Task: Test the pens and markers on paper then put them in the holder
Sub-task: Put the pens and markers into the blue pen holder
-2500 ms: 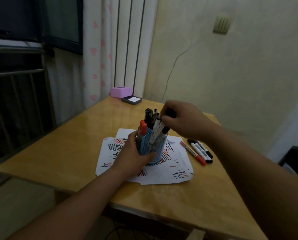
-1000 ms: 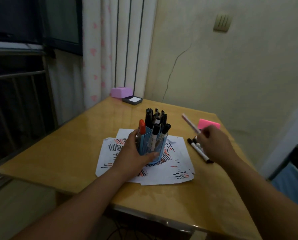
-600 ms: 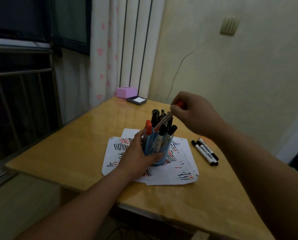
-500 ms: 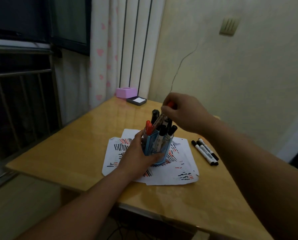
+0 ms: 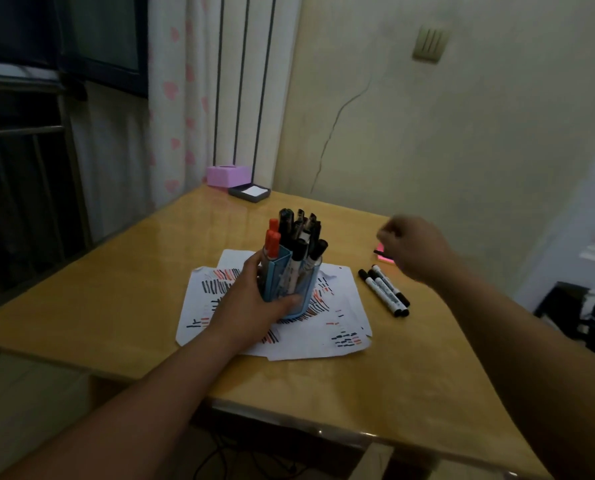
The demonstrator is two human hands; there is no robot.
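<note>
So the left hand (image 5: 251,303) is gripping the blue holder (image 5: 289,289) from the near side, with fingers and thumb wrapping round its lower half. The holder is standing upright on the scribbled paper sheets (image 5: 323,337) in the middle of the bench (image 5: 116,289). It's looking pretty packed. Two orange-capped markers (image 5: 272,239) are poking up at the front left, and a bunch of black-capped pens (image 5: 301,233) are crowding in behind them and to the right.

The right hand (image 5: 415,249) is hovering over the far right side of the bench, well apart from the holder and just above a pink sticky pad (image 5: 384,259). It's coming out blurry. The fingers are curling in and a small dark bit is showing under them, but I honestly can't tell if it's pinching anything.

A few loose markers (image 5: 386,291), white with black caps, are lying side by side on the bench just right of the paper, touching each other. Looks like three, hard to be sure.

Over at the far corner a pink box (image 5: 228,175) is sitting beside a dark tray (image 5: 249,192) holding a white pad.
</note>
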